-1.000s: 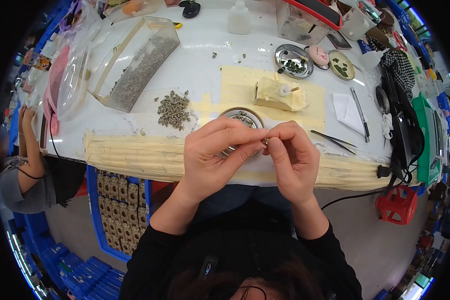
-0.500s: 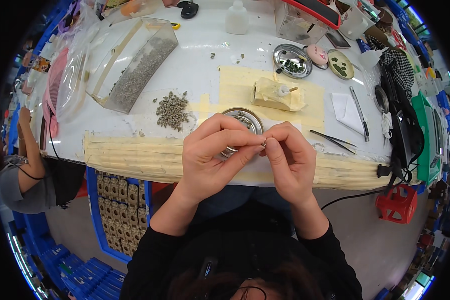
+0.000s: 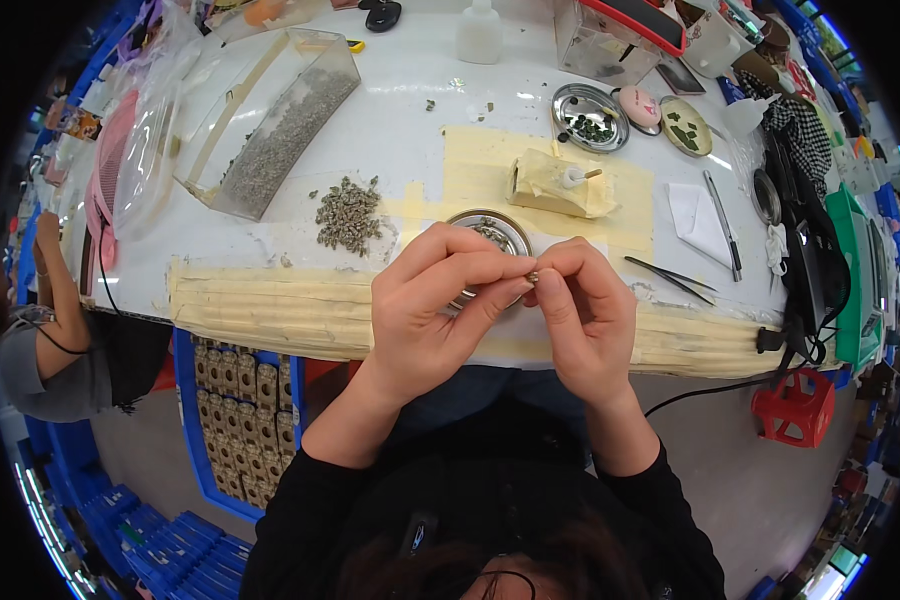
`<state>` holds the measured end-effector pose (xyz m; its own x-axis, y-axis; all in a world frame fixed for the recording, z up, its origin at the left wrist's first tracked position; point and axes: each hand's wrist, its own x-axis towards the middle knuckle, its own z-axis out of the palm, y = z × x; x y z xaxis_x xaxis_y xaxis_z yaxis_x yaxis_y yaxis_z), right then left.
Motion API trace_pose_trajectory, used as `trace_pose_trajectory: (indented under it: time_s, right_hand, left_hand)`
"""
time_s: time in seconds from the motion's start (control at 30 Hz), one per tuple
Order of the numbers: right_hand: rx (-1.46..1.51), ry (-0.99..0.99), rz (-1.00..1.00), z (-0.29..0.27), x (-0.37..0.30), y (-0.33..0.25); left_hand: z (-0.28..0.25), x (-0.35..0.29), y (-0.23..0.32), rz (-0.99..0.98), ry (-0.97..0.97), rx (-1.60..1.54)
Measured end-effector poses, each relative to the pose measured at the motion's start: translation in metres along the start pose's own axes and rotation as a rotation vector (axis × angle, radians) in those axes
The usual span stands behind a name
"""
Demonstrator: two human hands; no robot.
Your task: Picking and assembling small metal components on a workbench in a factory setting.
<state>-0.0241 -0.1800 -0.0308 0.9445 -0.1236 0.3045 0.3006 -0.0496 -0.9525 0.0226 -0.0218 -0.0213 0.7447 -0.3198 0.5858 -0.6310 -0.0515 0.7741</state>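
Note:
My left hand (image 3: 435, 305) and my right hand (image 3: 590, 315) meet at the fingertips above the near edge of the table. Thumb and forefinger of each are closed in a pinch on a tiny metallic piece (image 3: 534, 279), mostly covered by the fingers. Its exact kind is too small to make out. Just behind the left hand is a round metal dish (image 3: 521, 234) with small metallic pieces in it, partly hidden by the hand. Farther left, a heap of similar small grey metal pieces (image 3: 348, 216) lies on the tabletop.
A clear box of grey pieces (image 3: 295, 125) lies far left. Behind my hands stands a tape-covered block (image 3: 560, 188). Tweezers (image 3: 670, 278), a pen (image 3: 722, 220) and a steel dish of dark green bits (image 3: 590, 118) are rightward. A blue tray (image 3: 198, 440) sits below left.
Both hands stay pinched together, with a slight shift of the fingers. A little more of the tiny piece shows between the fingertips. The whole view has moved slightly.

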Motion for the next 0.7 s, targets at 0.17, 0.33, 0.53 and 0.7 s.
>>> trace_pose_trajectory:
  time_s: [0.17, 0.33, 0.53, 0.7]
  right_hand:
    - [0.008, -0.007, 0.0, 0.0001, -0.0004, 0.0006]
    - [0.002, 0.003, 0.013, -0.0014, -0.0012, 0.0001]
    - [0.029, 0.069, 0.002, -0.001, -0.0014, 0.001]
    - [0.023, 0.134, -0.018, 0.0006, -0.0031, -0.0021]
  left_hand:
    - [0.0002, -0.0003, -0.0005, 0.006, 0.007, -0.007]
    - [0.0026, 0.0007, 0.0019, 0.046, 0.021, 0.072]
    - [0.007, -0.0028, -0.0009, 0.091, 0.067, 0.177]
    - [0.0084, -0.0023, -0.003, 0.103, 0.073, 0.185]
